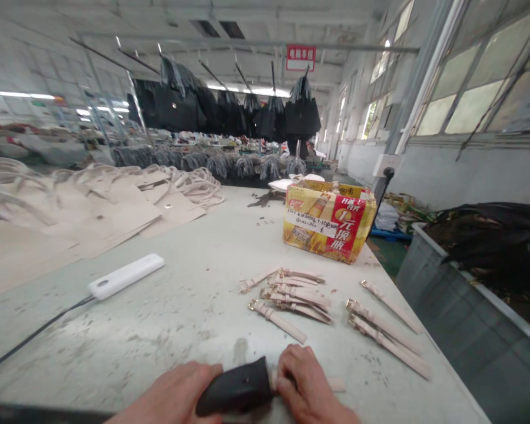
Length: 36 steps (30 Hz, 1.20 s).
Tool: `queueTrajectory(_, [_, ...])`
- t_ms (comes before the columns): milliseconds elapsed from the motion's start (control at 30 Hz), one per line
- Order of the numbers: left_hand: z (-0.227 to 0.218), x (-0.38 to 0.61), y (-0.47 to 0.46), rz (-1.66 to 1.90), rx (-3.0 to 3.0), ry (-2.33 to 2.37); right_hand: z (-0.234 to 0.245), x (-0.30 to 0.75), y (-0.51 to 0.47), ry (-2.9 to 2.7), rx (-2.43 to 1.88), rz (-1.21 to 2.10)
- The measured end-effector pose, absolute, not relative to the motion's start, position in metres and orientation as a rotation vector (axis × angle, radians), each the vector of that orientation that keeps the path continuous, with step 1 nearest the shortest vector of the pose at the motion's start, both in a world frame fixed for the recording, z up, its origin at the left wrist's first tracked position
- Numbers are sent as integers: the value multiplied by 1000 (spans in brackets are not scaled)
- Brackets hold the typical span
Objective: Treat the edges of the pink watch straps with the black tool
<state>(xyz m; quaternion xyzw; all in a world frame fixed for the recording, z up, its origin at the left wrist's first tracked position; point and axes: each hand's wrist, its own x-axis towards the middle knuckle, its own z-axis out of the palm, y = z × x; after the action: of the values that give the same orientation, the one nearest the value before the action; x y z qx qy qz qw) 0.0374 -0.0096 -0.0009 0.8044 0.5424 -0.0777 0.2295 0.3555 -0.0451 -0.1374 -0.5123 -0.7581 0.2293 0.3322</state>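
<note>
My left hand (174, 394) is closed around a black handle-shaped tool (236, 388) at the near edge of the worktable (181, 318). My right hand (307, 383) pinches a beige strap (335, 384) against the tool's tip, fingers pressed together. Just beyond lies a pile of several beige straps with gold buckles (294, 294). Three more straps (384, 327) lie apart to the right.
A yellow and red cardboard box (329, 221) stands at the table's right edge. A white power strip (126, 275) with a black cable lies at left. Beige bag panels (92, 212) cover the far left. A grey bin (459, 318) of dark material stands right of the table.
</note>
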Motion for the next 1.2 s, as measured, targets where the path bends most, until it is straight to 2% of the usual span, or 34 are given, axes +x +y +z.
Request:
queueTrajectory(100, [26, 50, -10, -265, 2204, 1478, -105, 358, -49, -1867, -1243, 875])
queueTrajectory(267, [31, 52, -8, -279, 2221, 1429, -78, 362, -42, -1564, -1039, 1189])
queueTrajectory(433, [33, 50, -9, -258, 2226, 1412, -72, 376, -50, -1453, -1173, 1018])
queueTrajectory(700, [36, 43, -3, -315, 2243, 1426, -88, 383, -79, -1921, -1410, 727])
queueTrajectory(1200, [41, 52, -20, -370, 2236, 1461, -86, 380, -76, -1861, -1374, 757])
